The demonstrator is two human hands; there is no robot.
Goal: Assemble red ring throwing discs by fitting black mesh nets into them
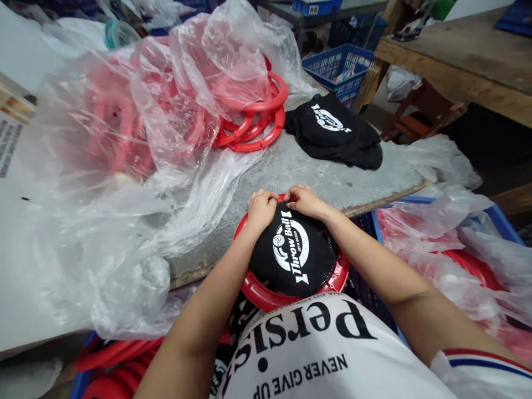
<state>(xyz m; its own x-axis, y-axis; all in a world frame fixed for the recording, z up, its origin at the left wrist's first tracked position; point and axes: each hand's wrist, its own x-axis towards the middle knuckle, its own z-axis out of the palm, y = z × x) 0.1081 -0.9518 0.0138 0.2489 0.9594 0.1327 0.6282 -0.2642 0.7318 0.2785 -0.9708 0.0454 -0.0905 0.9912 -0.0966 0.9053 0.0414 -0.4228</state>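
A red plastic ring (258, 292) rests against my body at the table's front edge, covered by a black fabric disc (291, 252) printed with a white "Throw Ball" logo. My left hand (261, 208) is closed, pinching the fabric at the ring's far rim. Right beside it, my right hand (303, 200) pinches the same far edge of the fabric. The two hands nearly touch.
A large clear plastic bag (137, 111) of red rings (253, 122) fills the left of the grey table (316, 177). A pile of black printed fabric covers (336, 136) lies at the far right. Blue crates (336, 64) and a wooden bench (465, 61) stand behind; bagged red rings (453, 249) sit at right.
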